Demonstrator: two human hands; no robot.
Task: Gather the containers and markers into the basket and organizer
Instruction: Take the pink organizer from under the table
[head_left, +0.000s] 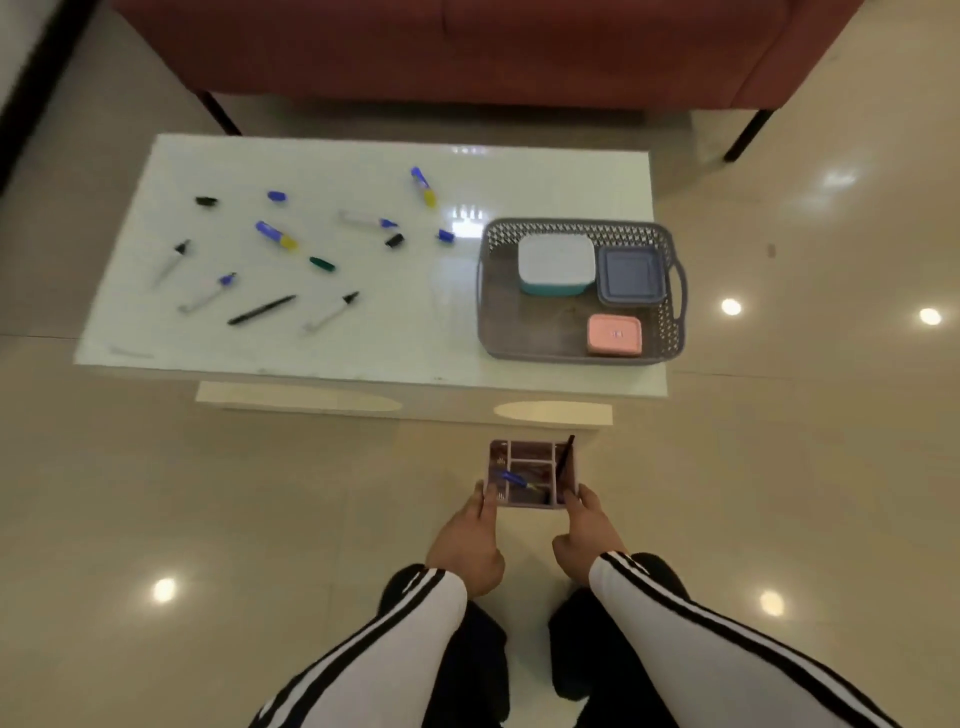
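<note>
A: Hands?

B: I've got both on the compartment organizer (531, 474), lower centre of frame, held over the floor below the counter (363, 332) edge. Left hand (470, 545) clamps its left side, right hand (587, 530) its right side. A blue marker (511, 478) and a black pen (565, 457) sit inside it.

A: Containers?

B: All three in the grey basket (582, 291), right of the counter. White-lidded teal container (556, 265) upper left in it, grey-blue container (631, 275) just beside it, pink container (614, 335) at the near edge.

A: Loose markers?

B: Scattered over the left half of the counter, several uncapped with caps lying apart. Blue-and-yellow marker (276, 236), black pen (261, 310), green cap (322, 264). Frame's a bit blurred.
</note>
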